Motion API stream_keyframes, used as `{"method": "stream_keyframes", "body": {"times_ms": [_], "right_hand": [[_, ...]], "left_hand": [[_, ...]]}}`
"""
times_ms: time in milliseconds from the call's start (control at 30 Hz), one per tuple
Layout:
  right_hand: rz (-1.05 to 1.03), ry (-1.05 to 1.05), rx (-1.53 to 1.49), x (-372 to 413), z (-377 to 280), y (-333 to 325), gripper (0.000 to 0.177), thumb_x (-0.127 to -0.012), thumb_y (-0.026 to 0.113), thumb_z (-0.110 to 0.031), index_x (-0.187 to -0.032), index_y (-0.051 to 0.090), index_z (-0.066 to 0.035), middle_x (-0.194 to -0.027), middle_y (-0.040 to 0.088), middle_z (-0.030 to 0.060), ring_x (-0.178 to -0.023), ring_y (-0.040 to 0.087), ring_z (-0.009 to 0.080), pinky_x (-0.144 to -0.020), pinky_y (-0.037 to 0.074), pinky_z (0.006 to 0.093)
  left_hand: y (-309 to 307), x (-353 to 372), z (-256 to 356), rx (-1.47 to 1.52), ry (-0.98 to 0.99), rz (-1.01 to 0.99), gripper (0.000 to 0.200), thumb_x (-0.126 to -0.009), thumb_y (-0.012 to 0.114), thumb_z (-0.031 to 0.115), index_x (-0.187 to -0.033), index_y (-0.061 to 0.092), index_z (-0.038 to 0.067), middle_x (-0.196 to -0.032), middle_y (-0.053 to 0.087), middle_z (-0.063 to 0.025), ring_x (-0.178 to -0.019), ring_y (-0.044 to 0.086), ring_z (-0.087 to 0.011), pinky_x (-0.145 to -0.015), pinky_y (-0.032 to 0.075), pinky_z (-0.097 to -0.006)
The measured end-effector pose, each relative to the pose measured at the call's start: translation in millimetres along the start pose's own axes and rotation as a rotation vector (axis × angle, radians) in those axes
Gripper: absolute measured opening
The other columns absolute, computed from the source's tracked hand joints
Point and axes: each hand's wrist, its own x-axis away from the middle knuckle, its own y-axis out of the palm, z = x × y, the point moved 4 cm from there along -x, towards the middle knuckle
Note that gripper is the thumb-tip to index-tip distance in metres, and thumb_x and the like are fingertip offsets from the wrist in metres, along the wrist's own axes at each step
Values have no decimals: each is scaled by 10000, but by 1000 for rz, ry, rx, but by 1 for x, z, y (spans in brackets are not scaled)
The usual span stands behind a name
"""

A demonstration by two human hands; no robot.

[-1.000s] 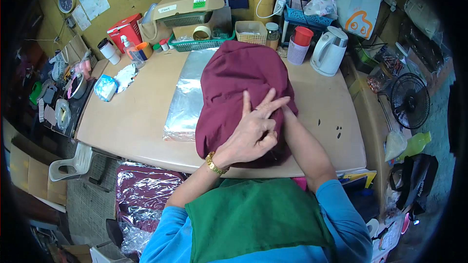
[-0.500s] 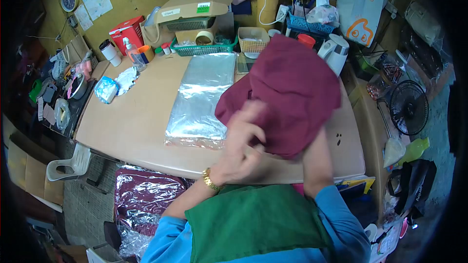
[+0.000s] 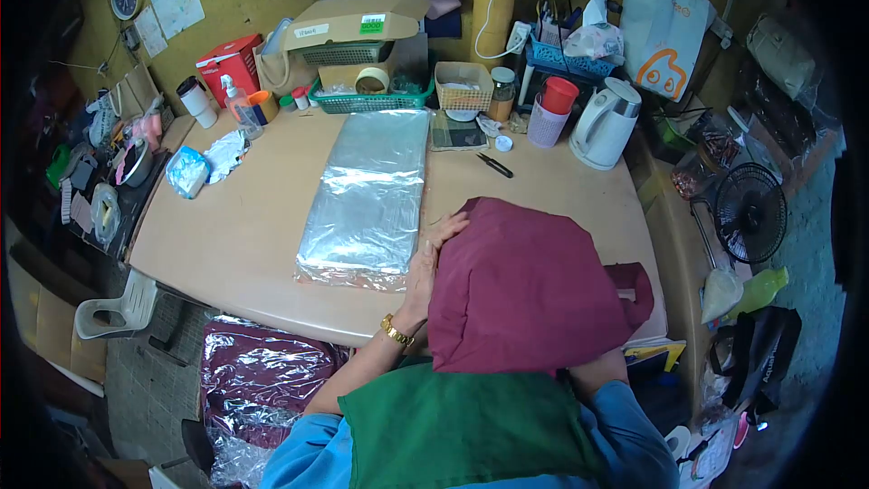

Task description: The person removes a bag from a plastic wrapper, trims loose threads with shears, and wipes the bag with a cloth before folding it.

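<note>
A maroon cloth bundle lies bunched at the front right of the table, close to the green apron. My left hand rests against its left side, fingers stretched out over the edge of the cloth. The cloth hides most of my right hand; only the wrist and part of the back show at its lower right, so its fingers cannot be seen. To the left of the bundle lies a stack of clear plastic bags, flat on the table.
Black snips lie behind the cloth. A white kettle, a pink cup and baskets line the table's back. Wrapped maroon packs sit below the front edge. A fan is at right.
The maroon cloth has come down toward my body and now lies lower, uncovering the kettle, cup and snips. My left hand has moved up against its left side. My right hand has gone beneath the cloth.
</note>
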Motion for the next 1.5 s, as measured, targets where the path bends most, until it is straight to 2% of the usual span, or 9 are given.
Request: {"method": "stream_keyframes", "body": {"times_ms": [267, 433, 567, 633, 833, 933, 1167, 1333, 1500], "right_hand": [[-148, -58, 136, 64, -24, -9, 642, -865, 619, -343, -1442, 455, -113, -1526, 417, 149, -1420, 389, 315, -1175, 311, 419], [-235, -107, 298, 69, -65, -29, 640, -857, 624, -334, -1434, 467, -107, -1522, 423, 157, -1418, 391, 320, -1174, 311, 419], [-219, -96, 428, 56, -80, -40, 638, -849, 629, -326, -1428, 477, -103, -1519, 428, 164, -1416, 394, 324, -1173, 311, 418], [-203, -96, 493, 46, -88, -44, 637, -846, 631, -323, -1424, 482, -101, -1517, 430, 167, -1416, 395, 327, -1173, 312, 418], [-162, -64, 849, -55, -81, -61, 635, -835, 638, -312, -1415, 498, -94, -1513, 438, 177, -1414, 398, 333, -1172, 312, 417], [-181, 58, 1155, -125, -27, -83, 634, -830, 641, -307, -1410, 505, -91, -1510, 441, 182, -1412, 400, 336, -1172, 312, 417], [-668, 85, 1201, -67, 84, -40, 552, -808, 640, -210, -1328, 578, -35, -1398, 524, 261, -1327, 477, 406, -1109, 384, 435], [-789, -73, 1155, -36, 10, 34, 541, -810, 637, -207, -1319, 582, -32, -1389, 530, 261, -1318, 483, 407, -1104, 387, 437], [-827, -29, 1259, -30, 48, 37, 530, -812, 634, -204, -1310, 585, -30, -1380, 535, 261, -1309, 489, 408, -1099, 390, 438]], "left_hand": [[41, 7, 33, -357, -641, 261, 471, -1060, 404, 336, -1386, 489, 7, -1296, 601, -225, -1372, 445, -337, -1179, 277, -411], [3, 39, -21, -1313, 118, -186, 508, -1002, 514, 306, -1413, 480, 11, -1379, 544, -232, -1382, 425, -371, -1179, 272, -432], [-2, 75, 23, -1112, 204, -697, 526, -994, 565, 233, -1459, 431, 27, -1433, 510, -207, -1346, 482, -333, -1102, 401, -404], [-12, 75, 43, -35, -486, -1117, 630, -931, 658, 174, -1489, 399, 35, -1498, 450, -189, -1359, 473, -297, -1122, 384, -417], [-49, 21, 16, -628, -137, -104, 660, -865, 666, 150, -1466, 421, 30, -1430, 500, -233, -1318, 487, -381, -1128, 352, -536], [-23, 1, -53, -1436, -164, -419, 565, -914, 668, 279, -1400, 511, 37, -1385, 544, -212, -1195, 570, -364, -1124, 362, -471], [3, 80, 22, -221, -321, -1152, 495, -951, 651, 311, -1333, 571, 5, -1356, 576, -205, -1359, 463, -307, -1130, 373, -424], [-62, 74, 11, -5, -415, -117, 767, -919, 705, 314, -1531, 319, 58, -1592, 309, -157, -1353, 464, -244, -1136, 364, -379], [-36, 69, 5, -141, -246, -307, 898, -905, 706, 278, -1579, 155, 57, -1639, 187, -139, -1449, 330, -241, -1181, 300, -378]]}}
